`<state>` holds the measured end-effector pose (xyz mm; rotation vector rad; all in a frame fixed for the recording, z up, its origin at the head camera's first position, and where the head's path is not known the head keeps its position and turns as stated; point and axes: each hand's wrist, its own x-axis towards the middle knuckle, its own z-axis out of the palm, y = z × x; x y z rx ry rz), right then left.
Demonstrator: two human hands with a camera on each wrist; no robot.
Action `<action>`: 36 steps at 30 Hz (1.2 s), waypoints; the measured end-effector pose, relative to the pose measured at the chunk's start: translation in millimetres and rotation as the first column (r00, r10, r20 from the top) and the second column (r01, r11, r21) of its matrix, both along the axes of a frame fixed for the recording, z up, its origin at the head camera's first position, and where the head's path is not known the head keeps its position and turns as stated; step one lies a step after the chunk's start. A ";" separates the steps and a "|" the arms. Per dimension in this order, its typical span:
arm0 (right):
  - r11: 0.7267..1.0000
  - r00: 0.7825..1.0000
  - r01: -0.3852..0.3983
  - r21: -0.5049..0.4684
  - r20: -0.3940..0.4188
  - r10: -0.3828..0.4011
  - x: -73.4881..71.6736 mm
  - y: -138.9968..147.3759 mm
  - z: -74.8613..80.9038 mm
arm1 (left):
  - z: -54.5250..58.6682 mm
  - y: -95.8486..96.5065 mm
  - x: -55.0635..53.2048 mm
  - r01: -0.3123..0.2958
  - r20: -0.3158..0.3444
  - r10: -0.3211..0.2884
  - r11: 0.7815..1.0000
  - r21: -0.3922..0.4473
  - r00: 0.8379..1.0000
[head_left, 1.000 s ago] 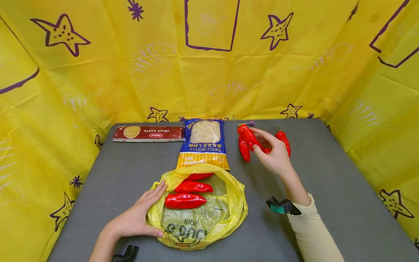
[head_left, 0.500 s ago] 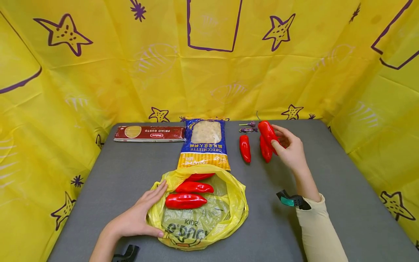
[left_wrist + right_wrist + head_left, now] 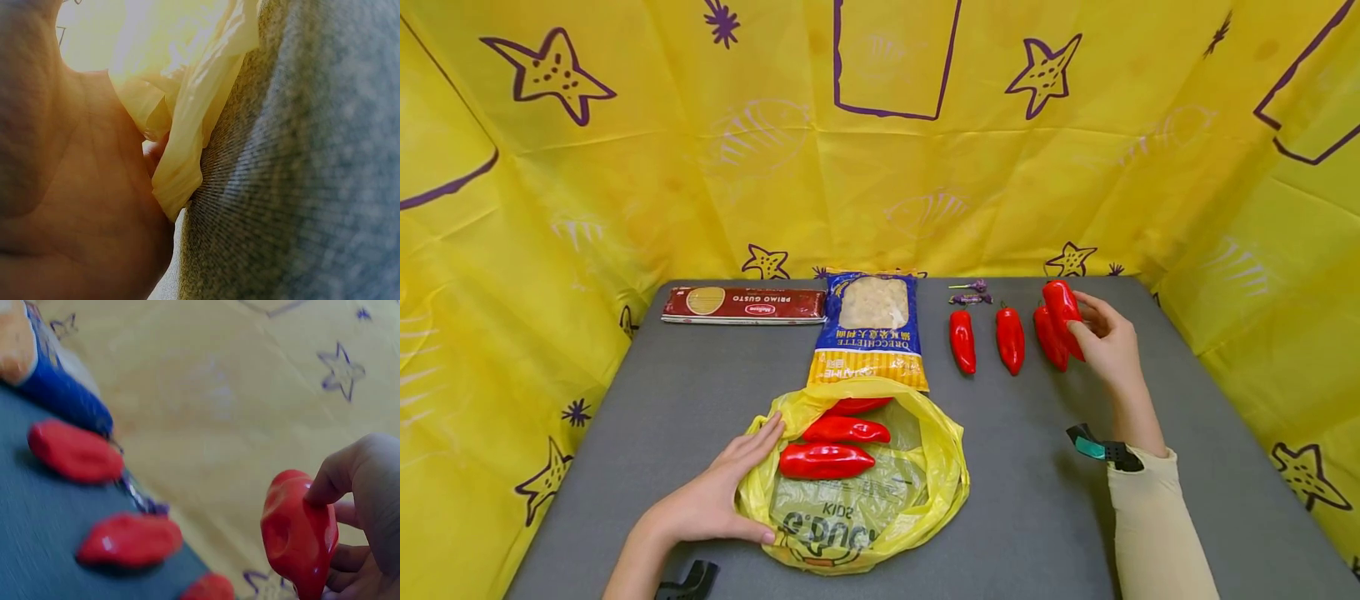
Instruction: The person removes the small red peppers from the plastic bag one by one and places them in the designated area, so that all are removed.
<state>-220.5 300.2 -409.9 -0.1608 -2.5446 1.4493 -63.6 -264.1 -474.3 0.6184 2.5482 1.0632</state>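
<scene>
My right hand (image 3: 1105,337) pinches a red pepper (image 3: 1062,304) between thumb and fingers, raised above the right part of the table. Partly behind it lies another red pepper (image 3: 1048,337). Two more peppers, one (image 3: 1011,342) nearer my hand and one (image 3: 962,342) farther left, rest in the same row. My left hand (image 3: 718,496) touches the left side of a yellow plastic bag (image 3: 951,475), thumb and fingers spread apart along its rim. Inside the bag lie red peppers (image 3: 827,461), three of them showing, the farthest partly covered by the rim.
Behind the bag is a blue and yellow orecchiette pasta pack (image 3: 868,333). A long dark red packet (image 3: 745,306) lies to its left. Two small purple items (image 3: 972,297) sit behind the peppers. Yellow patterned cloth (image 3: 880,183) surrounds the grey table (image 3: 700,375).
My right hand has moved right with the pepper in its fingers, passing over the row, so the peppers at left are uncovered. The left hand and the bag have stayed put.
</scene>
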 end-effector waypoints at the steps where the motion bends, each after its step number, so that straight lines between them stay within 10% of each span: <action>1: 1.000 1.000 0.017 0.001 0.014 -0.017 -1.6 5.7 -2.4 | 0.2 0.0 -0.2 0.000 0.001 0.000 1.000 0.000 1.000; 17: 0.980 0.977 0.075 0.182 0.184 -0.109 -38.9 60.9 -48.1 | 3.2 -0.6 0.1 0.012 -0.012 -0.012 1.000 0.009 1.000; 36: 0.966 0.981 0.080 0.245 0.153 -0.120 -52.7 73.4 -64.6 | -0.1 -1.1 0.0 0.000 0.003 0.000 1.000 0.009 1.000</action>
